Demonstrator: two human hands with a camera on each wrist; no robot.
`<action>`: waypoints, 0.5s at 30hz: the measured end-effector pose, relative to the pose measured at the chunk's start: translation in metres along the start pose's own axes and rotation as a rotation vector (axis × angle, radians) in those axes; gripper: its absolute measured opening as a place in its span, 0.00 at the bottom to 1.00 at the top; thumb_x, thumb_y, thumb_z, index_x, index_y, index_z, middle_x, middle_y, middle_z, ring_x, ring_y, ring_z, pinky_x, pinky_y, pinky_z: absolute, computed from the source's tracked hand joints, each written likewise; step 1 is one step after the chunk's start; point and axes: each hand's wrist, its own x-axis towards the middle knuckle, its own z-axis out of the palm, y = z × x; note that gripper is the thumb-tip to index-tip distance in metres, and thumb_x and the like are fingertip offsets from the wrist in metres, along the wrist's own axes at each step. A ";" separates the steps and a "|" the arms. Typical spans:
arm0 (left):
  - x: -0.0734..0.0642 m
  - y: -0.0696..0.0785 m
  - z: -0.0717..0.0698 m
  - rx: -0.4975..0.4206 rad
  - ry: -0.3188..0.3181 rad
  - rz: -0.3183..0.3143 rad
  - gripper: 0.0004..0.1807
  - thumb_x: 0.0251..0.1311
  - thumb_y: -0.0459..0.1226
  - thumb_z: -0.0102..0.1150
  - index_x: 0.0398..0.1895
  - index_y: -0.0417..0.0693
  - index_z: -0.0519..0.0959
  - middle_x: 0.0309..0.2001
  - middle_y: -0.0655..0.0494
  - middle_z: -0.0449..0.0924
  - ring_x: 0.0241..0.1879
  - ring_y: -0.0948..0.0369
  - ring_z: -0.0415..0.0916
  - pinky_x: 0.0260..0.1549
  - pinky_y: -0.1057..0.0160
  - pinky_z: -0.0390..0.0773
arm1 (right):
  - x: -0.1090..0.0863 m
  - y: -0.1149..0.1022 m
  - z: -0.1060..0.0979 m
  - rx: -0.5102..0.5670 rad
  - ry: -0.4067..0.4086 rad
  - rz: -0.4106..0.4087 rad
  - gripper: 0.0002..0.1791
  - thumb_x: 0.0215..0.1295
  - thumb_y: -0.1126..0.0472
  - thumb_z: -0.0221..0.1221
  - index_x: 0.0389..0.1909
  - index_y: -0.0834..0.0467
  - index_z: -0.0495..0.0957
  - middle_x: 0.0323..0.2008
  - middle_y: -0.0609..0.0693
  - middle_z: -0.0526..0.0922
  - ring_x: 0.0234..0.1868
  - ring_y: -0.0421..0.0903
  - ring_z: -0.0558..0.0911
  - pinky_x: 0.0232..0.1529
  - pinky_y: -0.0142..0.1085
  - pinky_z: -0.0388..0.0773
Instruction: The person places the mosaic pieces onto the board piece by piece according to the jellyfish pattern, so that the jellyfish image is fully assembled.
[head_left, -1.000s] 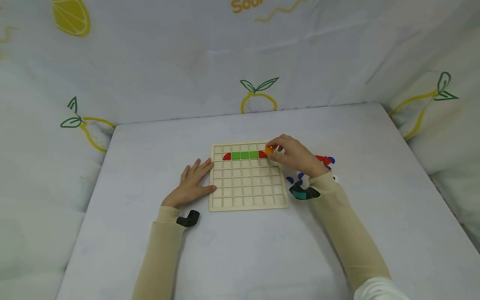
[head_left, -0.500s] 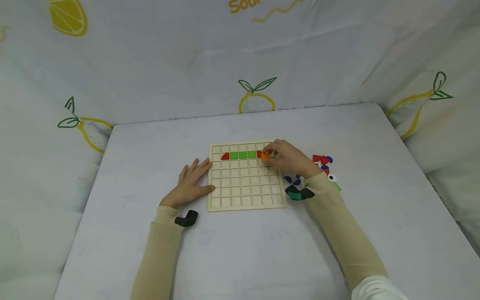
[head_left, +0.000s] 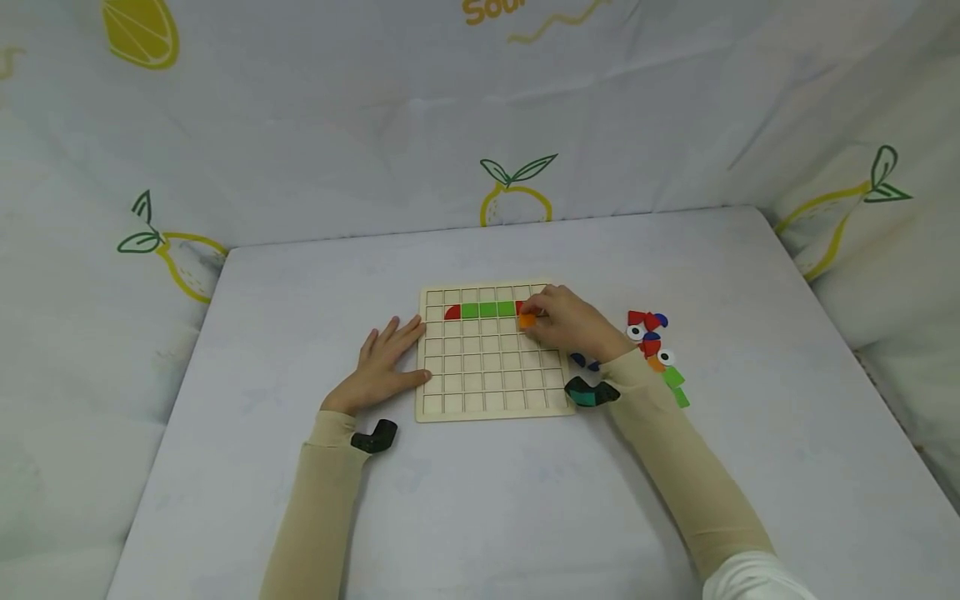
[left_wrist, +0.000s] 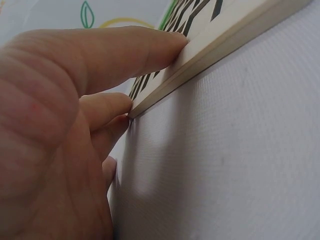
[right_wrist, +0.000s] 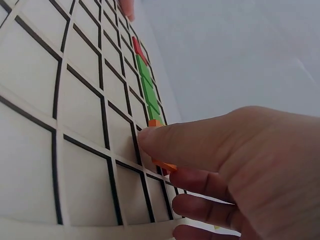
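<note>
A pale wooden grid board [head_left: 483, 375] lies on the white table. Across its second row from the far side run a red rounded piece [head_left: 452, 312], several green squares [head_left: 488, 310] and another red piece [head_left: 519, 307], partly covered by my fingers. My right hand [head_left: 573, 323] pinches a small orange piece [head_left: 527, 321] just on the near side of that red piece. In the right wrist view, the thumb partly hides the orange piece [right_wrist: 155, 123]. My left hand [head_left: 378, 371] is spread at the board's left edge, its thumb and fingertips touching the rim [left_wrist: 200, 57].
Right of the board lie loose pieces: red ones [head_left: 636, 317], a blue one [head_left: 661, 320], white rings with dark centres [head_left: 666, 357] and green ones [head_left: 673, 377]. More blue pieces [head_left: 577, 360] lie beside the board, partly behind my right wrist. A lemon-patterned cloth [head_left: 337, 125] hangs behind the table.
My right hand has moved the orange piece left and nearer to me, from right of the red piece to its near side. The left hand stays at the board's edge.
</note>
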 end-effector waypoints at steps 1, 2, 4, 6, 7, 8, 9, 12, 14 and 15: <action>0.000 0.000 0.000 0.003 -0.002 -0.004 0.46 0.63 0.45 0.62 0.81 0.45 0.54 0.83 0.50 0.45 0.83 0.46 0.27 0.77 0.40 0.21 | 0.000 0.000 0.000 -0.004 0.002 -0.001 0.20 0.67 0.58 0.63 0.58 0.60 0.80 0.57 0.58 0.79 0.58 0.55 0.73 0.60 0.51 0.77; 0.001 0.000 0.000 0.008 -0.004 -0.009 0.45 0.63 0.45 0.62 0.81 0.45 0.54 0.83 0.50 0.45 0.83 0.46 0.27 0.77 0.41 0.21 | 0.000 -0.001 0.001 -0.006 0.004 0.001 0.20 0.67 0.59 0.63 0.58 0.60 0.80 0.58 0.58 0.79 0.58 0.55 0.73 0.60 0.51 0.76; 0.001 -0.001 0.000 0.017 -0.009 -0.017 0.45 0.64 0.45 0.62 0.81 0.46 0.53 0.83 0.51 0.44 0.83 0.47 0.27 0.77 0.41 0.22 | 0.000 -0.002 0.001 -0.010 0.003 0.007 0.20 0.67 0.58 0.64 0.58 0.60 0.80 0.58 0.58 0.79 0.59 0.55 0.73 0.60 0.50 0.76; 0.002 -0.001 0.000 0.022 -0.015 -0.024 0.45 0.64 0.45 0.63 0.81 0.47 0.53 0.83 0.52 0.44 0.83 0.47 0.27 0.77 0.41 0.21 | -0.001 -0.004 0.000 -0.023 0.005 0.004 0.20 0.67 0.59 0.64 0.58 0.60 0.80 0.57 0.58 0.79 0.58 0.55 0.73 0.59 0.50 0.76; 0.002 -0.001 0.000 0.024 -0.016 -0.025 0.45 0.64 0.45 0.63 0.81 0.47 0.53 0.83 0.52 0.44 0.83 0.48 0.27 0.77 0.42 0.21 | -0.001 -0.004 0.000 -0.027 0.007 0.002 0.20 0.67 0.59 0.64 0.58 0.60 0.80 0.57 0.58 0.79 0.57 0.55 0.73 0.59 0.50 0.76; 0.002 -0.001 -0.001 0.025 -0.017 -0.027 0.45 0.64 0.45 0.63 0.81 0.47 0.53 0.83 0.53 0.44 0.83 0.48 0.27 0.77 0.42 0.21 | -0.002 -0.005 0.000 -0.030 0.009 0.000 0.20 0.66 0.59 0.64 0.58 0.61 0.80 0.56 0.58 0.80 0.57 0.55 0.73 0.58 0.50 0.76; 0.002 -0.001 -0.001 0.026 -0.016 -0.028 0.45 0.64 0.45 0.63 0.81 0.47 0.53 0.83 0.52 0.44 0.83 0.48 0.27 0.77 0.42 0.22 | -0.002 -0.005 0.000 -0.033 0.011 -0.002 0.20 0.66 0.59 0.64 0.58 0.60 0.81 0.56 0.58 0.80 0.57 0.55 0.73 0.58 0.50 0.76; 0.002 0.000 -0.001 0.025 -0.017 -0.031 0.45 0.64 0.45 0.63 0.81 0.47 0.53 0.83 0.53 0.44 0.83 0.48 0.27 0.78 0.42 0.21 | -0.003 -0.005 -0.001 -0.032 0.015 -0.008 0.19 0.66 0.59 0.65 0.57 0.60 0.81 0.55 0.58 0.80 0.56 0.55 0.74 0.57 0.50 0.76; 0.002 0.000 -0.001 0.025 -0.017 -0.034 0.45 0.64 0.45 0.63 0.81 0.48 0.53 0.83 0.53 0.44 0.83 0.49 0.27 0.78 0.42 0.21 | -0.003 -0.006 -0.001 -0.029 0.014 -0.010 0.19 0.66 0.59 0.65 0.57 0.60 0.81 0.55 0.58 0.80 0.56 0.55 0.74 0.57 0.50 0.76; 0.002 0.000 -0.001 0.025 -0.018 -0.035 0.45 0.64 0.45 0.63 0.81 0.48 0.53 0.83 0.53 0.44 0.83 0.49 0.27 0.78 0.42 0.21 | -0.003 -0.006 -0.001 -0.029 0.014 -0.013 0.19 0.66 0.59 0.65 0.56 0.60 0.81 0.55 0.58 0.80 0.56 0.55 0.74 0.57 0.50 0.76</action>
